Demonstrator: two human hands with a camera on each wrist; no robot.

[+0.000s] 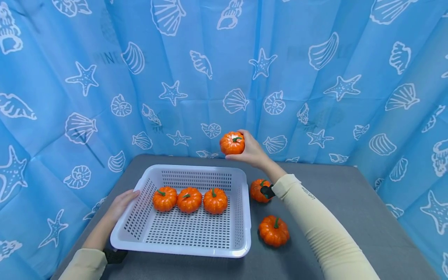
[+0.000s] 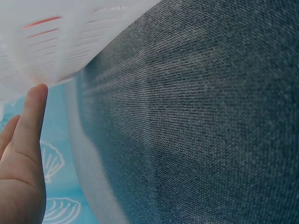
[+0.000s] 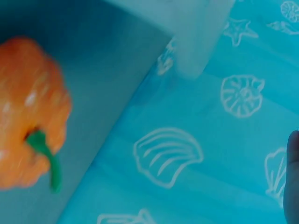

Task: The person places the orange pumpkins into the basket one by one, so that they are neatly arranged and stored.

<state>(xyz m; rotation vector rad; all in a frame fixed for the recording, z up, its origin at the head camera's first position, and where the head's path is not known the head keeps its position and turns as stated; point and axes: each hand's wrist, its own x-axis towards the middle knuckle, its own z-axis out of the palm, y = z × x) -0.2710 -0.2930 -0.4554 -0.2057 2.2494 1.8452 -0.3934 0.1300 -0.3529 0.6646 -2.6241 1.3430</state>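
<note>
My right hand (image 1: 250, 149) grips a small orange pumpkin (image 1: 232, 143) with a green stem, lifted above the back right corner of a white slotted plastic basket (image 1: 189, 249). In the basket, three similar pumpkins stand in a row: a left one (image 1: 165, 199), a middle one (image 1: 189, 200) and a right one (image 1: 215, 201). My left hand (image 1: 120, 204) is at the basket's left side, its straight fingers touching the wall. From the left wrist, that hand (image 2: 25, 154) shows a fingertip against the white plastic. In the right wrist view, only a sliver of my right hand (image 3: 293, 177) shows.
Two more pumpkins sit on the grey table (image 1: 325, 194) right of the basket: a rear one (image 1: 258, 189), partly behind my right wrist, and a front one (image 1: 274, 231). A blue curtain (image 1: 217, 77) with white shells and starfish surrounds the table's back and sides.
</note>
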